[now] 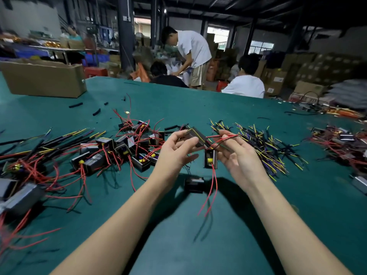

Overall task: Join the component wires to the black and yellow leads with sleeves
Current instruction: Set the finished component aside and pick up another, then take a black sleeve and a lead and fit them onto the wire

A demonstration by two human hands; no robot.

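green desk point(218, 108) is carrying piles of parts and leads | left hand point(174, 149) is gripping a dark component point(196, 136) above the desk | right hand point(236, 153) is pinching red wires point(222, 138), second component point(210, 158) is hanging below

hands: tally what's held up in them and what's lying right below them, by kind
black components held up, upper component and lower component: 2
black component lying below: 1
red wires hanging from the lower component: 2
total: 5
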